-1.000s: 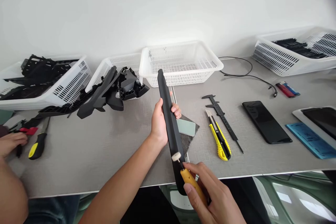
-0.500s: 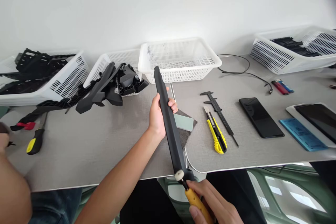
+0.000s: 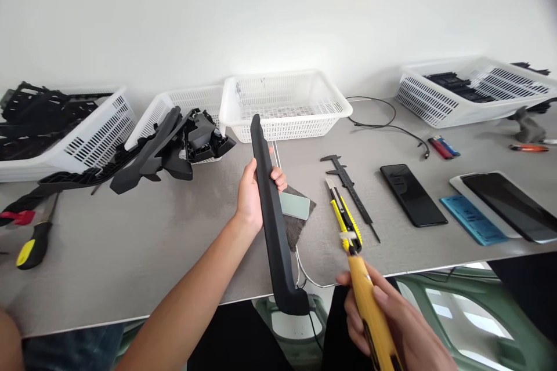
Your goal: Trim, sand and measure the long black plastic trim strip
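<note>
Long black plastic trim strip (image 3: 272, 208), matte, slightly curved, held lengthwise above the grey bench (image 3: 152, 243); its far end points toward the empty white perforated plastic basket (image 3: 285, 103), its near, hooked end hangs past the bench edge. Left hand (image 3: 252, 197) wraps the strip in its upper half, fingers closed round it, thumb on the near side. Right hand (image 3: 395, 324) is closed on the yellow-handled tool with a small white felt tip (image 3: 368, 301), well to the right of the strip; the tip stands over the yellow and black utility knife (image 3: 346, 220) lying on the bench. Change from half a second ago: the felt tip lay against the near end of the strip; it is now lifted clear and carried off to the right, while the left hand's grip on the strip is unchanged. Under the strip: a dark grey cloth pad (image 3: 300, 226) with a pale green rectangular block (image 3: 295, 206) on it. Right of the knife: a black plastic caliper (image 3: 348, 188), a black smartphone lying face up (image 3: 412, 195), a blue flat card (image 3: 472, 219), a white-edged tablet (image 3: 505, 205), red and blue lighters (image 3: 442, 146), a black cable (image 3: 387, 123). Left side: a heap of black moulded plastic parts (image 3: 174, 142), two white baskets of the same, a yellow and black screwdriver (image 3: 35, 240). Far right: a white basket holding black parts (image 3: 474, 90).
</note>
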